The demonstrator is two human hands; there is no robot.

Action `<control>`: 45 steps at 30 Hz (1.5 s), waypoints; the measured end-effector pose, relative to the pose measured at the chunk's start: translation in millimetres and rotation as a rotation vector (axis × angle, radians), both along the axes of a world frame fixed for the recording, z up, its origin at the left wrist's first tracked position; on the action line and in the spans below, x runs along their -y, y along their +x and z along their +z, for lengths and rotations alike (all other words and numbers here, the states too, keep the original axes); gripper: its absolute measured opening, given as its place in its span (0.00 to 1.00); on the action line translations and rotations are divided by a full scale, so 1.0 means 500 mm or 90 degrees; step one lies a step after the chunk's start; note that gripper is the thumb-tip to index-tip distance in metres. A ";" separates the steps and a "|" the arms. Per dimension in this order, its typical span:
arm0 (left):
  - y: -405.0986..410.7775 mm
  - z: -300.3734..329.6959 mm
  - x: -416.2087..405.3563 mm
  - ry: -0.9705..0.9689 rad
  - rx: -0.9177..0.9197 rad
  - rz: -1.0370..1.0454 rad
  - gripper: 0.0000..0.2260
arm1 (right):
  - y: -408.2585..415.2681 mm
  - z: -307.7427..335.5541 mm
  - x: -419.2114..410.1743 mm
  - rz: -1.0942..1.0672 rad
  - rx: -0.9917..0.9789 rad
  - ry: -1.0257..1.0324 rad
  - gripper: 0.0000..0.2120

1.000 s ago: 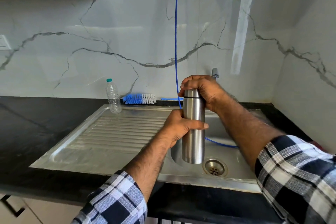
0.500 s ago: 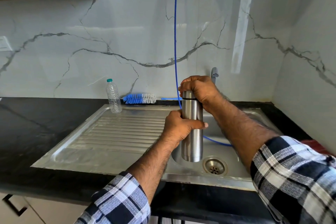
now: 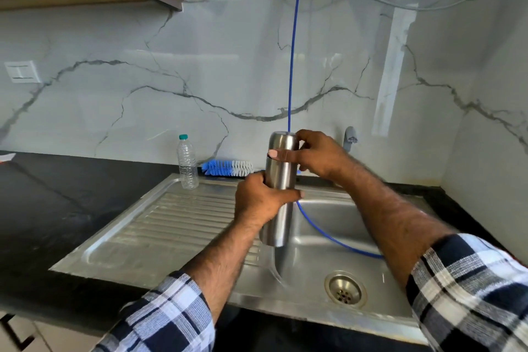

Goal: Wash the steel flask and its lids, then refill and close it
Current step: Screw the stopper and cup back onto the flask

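Task judged at an early stage: flask (image 3: 278,194) held upright above the sink (image 3: 328,226), left hand (image 3: 261,203) wrapped round its body, right hand (image 3: 313,156) gripping the cap (image 3: 281,144), still seated; washing and refilling not yet begun.

1. The blue hose (image 3: 292,66) hangs down the wall and curves across the sink basin (image 3: 343,226), crossing the way to the tap (image 3: 349,137).
2. A plastic bottle (image 3: 187,163) and bottle brush (image 3: 227,168) stand along the drainboard's (image 3: 171,226) back edge; its ribbed middle lies open.
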State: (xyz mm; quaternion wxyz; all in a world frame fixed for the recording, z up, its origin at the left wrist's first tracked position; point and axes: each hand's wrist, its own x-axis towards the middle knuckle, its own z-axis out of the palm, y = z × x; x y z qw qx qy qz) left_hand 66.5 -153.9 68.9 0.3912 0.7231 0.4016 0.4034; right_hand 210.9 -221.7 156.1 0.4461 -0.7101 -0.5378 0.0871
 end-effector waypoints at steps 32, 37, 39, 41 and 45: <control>-0.037 -0.037 -0.574 0.022 -0.034 -0.013 0.35 | 0.002 -0.066 -0.582 0.124 0.016 0.097 0.23; -0.024 -0.054 -0.601 0.019 -0.044 -0.004 0.32 | 0.005 -0.085 -0.612 0.106 0.042 0.098 0.23; -0.021 -0.059 -0.608 0.021 -0.045 -0.005 0.31 | 0.008 -0.091 -0.623 0.100 0.049 0.093 0.24; -0.023 -0.066 -0.614 0.019 -0.050 0.004 0.32 | 0.009 -0.096 -0.629 0.096 0.050 0.088 0.26; -0.030 -0.068 -0.626 0.016 -0.051 -0.014 0.30 | 0.006 -0.104 -0.638 0.084 0.057 0.090 0.33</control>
